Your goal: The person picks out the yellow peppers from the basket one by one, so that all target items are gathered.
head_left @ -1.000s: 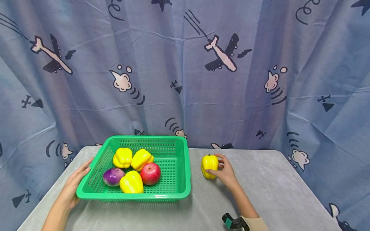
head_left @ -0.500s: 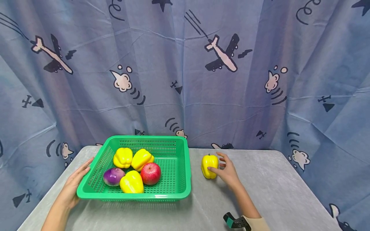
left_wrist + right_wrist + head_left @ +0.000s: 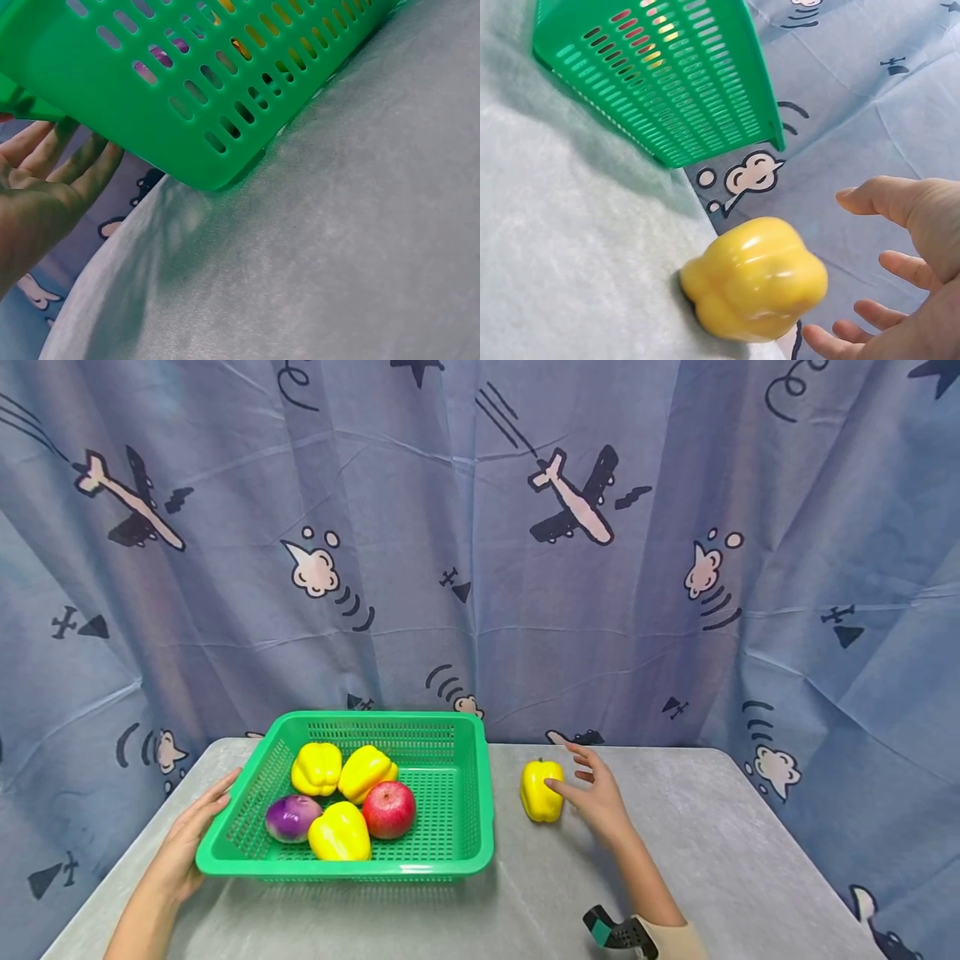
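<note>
A green plastic basket [image 3: 457, 867] stands on the left half of the table. Inside it lie three yellow bell peppers [image 3: 341, 833], a red apple [image 3: 389, 810] and a purple eggplant [image 3: 292, 818]. My left hand [image 3: 187, 843] rests along the basket's left side, fingers extended at the wall and rim in the left wrist view. To the right of the basket, another yellow bell pepper [image 3: 542, 791] stands upright on the table, stem up. My right hand [image 3: 600, 793] is just right of it, thumb and fingers spread; the right wrist view shows a gap between them and the pepper [image 3: 754, 281].
The grey table [image 3: 712, 843] reaches back to a blue curtain [image 3: 420, 527] printed with airplanes and clouds. A dark band [image 3: 621, 933] with a green patch sits at the right wrist, beside a beige sleeve [image 3: 671, 942].
My right hand has drawn away from the yellow bell pepper, shifting right with its fingers opening. The pepper stays in place on the table. My left hand keeps its place at the basket.
</note>
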A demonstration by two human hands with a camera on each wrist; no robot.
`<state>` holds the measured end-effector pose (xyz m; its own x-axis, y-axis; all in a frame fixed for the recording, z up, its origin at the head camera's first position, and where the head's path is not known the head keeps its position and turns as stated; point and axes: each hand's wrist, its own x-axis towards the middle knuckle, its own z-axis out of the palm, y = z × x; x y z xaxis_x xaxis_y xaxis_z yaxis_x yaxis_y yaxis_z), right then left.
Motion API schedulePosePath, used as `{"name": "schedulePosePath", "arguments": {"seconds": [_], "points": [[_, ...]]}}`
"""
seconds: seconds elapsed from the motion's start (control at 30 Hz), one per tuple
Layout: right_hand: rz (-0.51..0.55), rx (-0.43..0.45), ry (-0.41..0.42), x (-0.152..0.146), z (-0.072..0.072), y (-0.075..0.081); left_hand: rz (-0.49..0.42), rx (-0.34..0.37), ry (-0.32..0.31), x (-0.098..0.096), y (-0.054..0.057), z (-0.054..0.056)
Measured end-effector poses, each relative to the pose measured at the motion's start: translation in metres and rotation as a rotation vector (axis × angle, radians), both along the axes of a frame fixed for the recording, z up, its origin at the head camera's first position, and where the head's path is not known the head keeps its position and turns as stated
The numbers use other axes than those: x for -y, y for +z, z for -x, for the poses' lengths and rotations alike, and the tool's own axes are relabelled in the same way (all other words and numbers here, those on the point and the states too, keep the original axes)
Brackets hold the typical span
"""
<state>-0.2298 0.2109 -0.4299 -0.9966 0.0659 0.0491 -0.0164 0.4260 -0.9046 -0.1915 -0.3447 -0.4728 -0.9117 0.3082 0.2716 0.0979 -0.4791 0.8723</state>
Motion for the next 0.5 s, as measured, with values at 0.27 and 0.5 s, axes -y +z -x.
{"name": "schedulePosePath", "arguments": {"seconds": [0.27, 0.5], "points": [[-0.013, -0.036, 0.001, 0.001, -0.004, 0.010, -0.010, -0.003, -0.005, 0.002, -0.001, 0.000], [-0.025, -0.055, 0.002, 0.002, -0.011, 0.022, -0.004, 0.003, 0.000, 0.001, -0.002, 0.000]]}}
